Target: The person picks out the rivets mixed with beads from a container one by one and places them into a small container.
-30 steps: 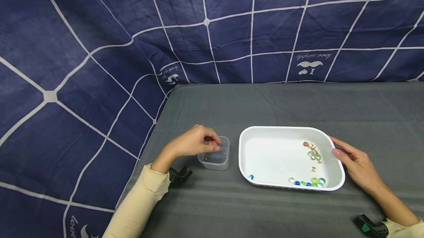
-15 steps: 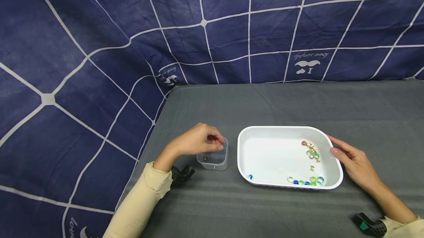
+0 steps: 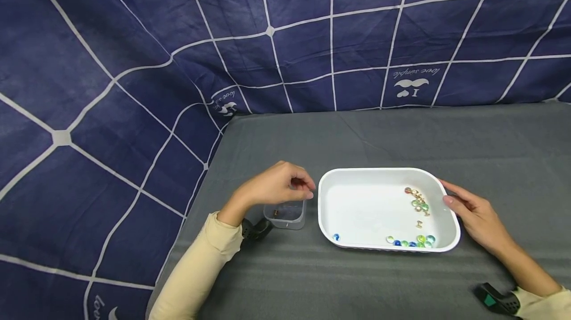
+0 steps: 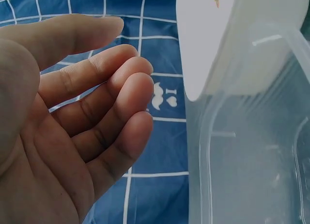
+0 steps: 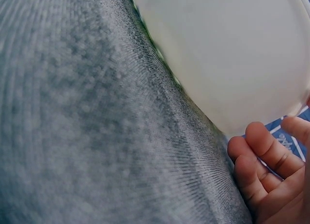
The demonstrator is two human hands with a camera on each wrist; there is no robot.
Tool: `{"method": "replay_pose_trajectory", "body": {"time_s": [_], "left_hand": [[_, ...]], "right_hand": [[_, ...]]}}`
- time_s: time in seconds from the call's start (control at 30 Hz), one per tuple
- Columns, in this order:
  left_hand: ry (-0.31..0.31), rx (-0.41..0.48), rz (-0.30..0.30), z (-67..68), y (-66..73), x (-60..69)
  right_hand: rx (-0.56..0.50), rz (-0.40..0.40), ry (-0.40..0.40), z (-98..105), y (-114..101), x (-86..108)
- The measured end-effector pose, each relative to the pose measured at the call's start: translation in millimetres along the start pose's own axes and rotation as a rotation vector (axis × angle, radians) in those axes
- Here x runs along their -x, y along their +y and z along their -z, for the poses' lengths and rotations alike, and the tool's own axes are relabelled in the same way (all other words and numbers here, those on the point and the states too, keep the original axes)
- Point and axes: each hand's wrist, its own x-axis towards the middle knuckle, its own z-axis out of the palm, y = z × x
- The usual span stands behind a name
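My left hand (image 3: 283,184) hangs above the far side of a small clear plastic box (image 3: 295,223), its fingertips past the box's right rim. In the left wrist view the loosely bent fingers (image 4: 131,95) hold nothing. A small gold spool-shaped piece (image 3: 275,212) lies inside the box. To the right stands a white tray (image 3: 361,206); my right hand (image 3: 479,218) grips its right rim, thumb over the edge and fingers along the outer wall. Coloured glass marbles (image 3: 421,239) line the tray's near side. Gold pieces (image 3: 419,224) and more marbles lie toward its right end.
Grey cloth (image 3: 312,280) covers the table. A blue curtain (image 3: 303,52) with white lines closes off the back and left side. One blue marble (image 3: 336,237) sits alone in the tray's near left corner. A narrow gap separates box and tray.
My left hand has moved right from over the box toward the tray's left rim. My right hand stays at the tray's right rim. The view has shifted slightly.
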Motion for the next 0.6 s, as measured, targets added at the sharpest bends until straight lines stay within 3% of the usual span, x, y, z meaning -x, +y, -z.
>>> {"method": "replay_pose_trajectory", "body": {"time_s": [0.2,0.6], "left_hand": [[-0.019,0.003,-0.031,-4.8,7.6,-12.2],[-0.074,-0.006,-0.07,-12.1,24.3,-36.9]], "right_hand": [[0.023,-0.012,-0.006,1,-3,-0.9],[-0.047,0.031,-0.005,0,-1,0.0]]}}
